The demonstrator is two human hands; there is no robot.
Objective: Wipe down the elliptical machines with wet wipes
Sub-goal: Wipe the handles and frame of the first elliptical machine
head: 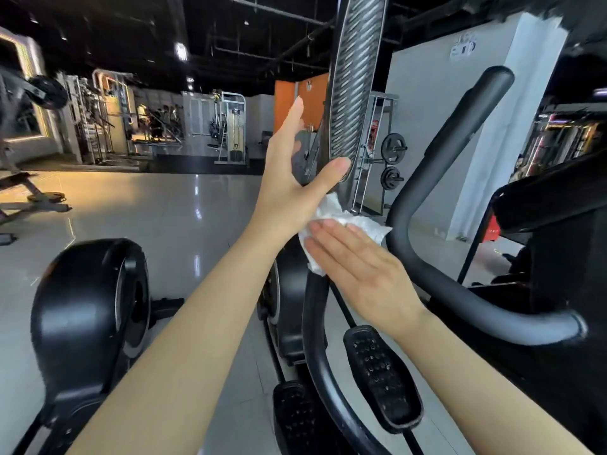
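A crumpled white wet wipe (348,224) lies against the black arm of the elliptical machine (315,310), just below its ribbed grey handle grip (354,87). My right hand (361,274) presses the wipe onto the arm with flat, straight fingers. My left hand (295,178) is raised beside the ribbed grip, fingers straight, thumb touching the grip's lower end and the heel of the hand near the wipe. The machine's two black pedals (381,372) sit below.
A curved grey fixed handlebar (443,178) and the black console body (558,241) stand at the right. A black flywheel housing (88,307) of a neighbouring machine is at the left. Weight racks and cable machines line the far side of a glossy floor (164,218).
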